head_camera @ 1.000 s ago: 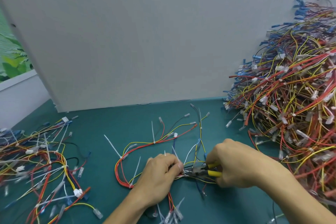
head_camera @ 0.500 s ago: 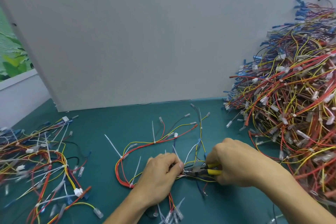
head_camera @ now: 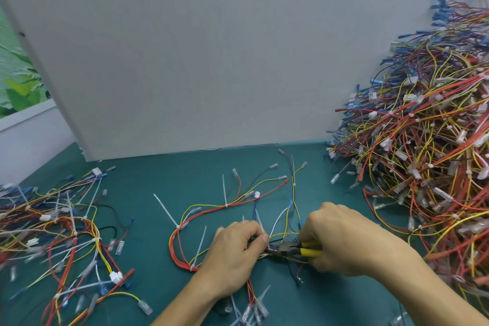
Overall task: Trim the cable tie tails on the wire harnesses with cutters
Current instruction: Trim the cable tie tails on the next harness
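Mid-trim near the worktop's (head_camera: pixel 148 193) front edge, the left hand (head_camera: pixel 232 254) is pinching the wire harness (head_camera: pixel 185 241) steady while the right hand (head_camera: pixel 341 241) is gripping the yellow-handled cutters (head_camera: pixel 291 249) at the bundle — probably calling next for a flush squeeze.

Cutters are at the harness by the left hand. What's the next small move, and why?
Probably squeeze the handles to snip. The right hand grips the yellow-handled cutters, their nose against the harness just beside the left hand, which pinches it. Whether a tail sits between the blades is hidden. Other white tie tails stick out untrimmed.
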### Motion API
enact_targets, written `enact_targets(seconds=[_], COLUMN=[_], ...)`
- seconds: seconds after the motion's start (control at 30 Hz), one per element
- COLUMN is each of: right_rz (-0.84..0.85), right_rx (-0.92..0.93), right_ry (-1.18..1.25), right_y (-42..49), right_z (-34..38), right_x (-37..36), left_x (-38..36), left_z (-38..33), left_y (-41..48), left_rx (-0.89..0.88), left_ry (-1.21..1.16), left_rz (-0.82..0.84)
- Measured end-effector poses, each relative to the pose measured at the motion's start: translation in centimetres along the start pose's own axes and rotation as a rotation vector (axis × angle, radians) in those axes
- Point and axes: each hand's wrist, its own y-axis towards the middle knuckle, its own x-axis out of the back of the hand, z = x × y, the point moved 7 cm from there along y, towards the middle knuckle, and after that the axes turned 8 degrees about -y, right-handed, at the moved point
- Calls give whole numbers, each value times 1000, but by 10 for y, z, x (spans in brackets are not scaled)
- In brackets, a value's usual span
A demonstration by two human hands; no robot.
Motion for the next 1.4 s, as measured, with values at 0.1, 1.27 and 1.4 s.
enact_targets(seconds=[0.1,1.27,1.4], right_rz=[41,47,48], right_rx=[-4,66,32], right_ry=[60,-5,-14], right_y=[-1,-10,-11], right_z=[-1,32,30], right_x=[1,14,16], left_x=[3,25,25], left_z=[2,17,20], left_y=[0,-4,-3], left_rx=[6,35,41], left_ry=[-104,-252,-264], left_rz=[-30,250,245])
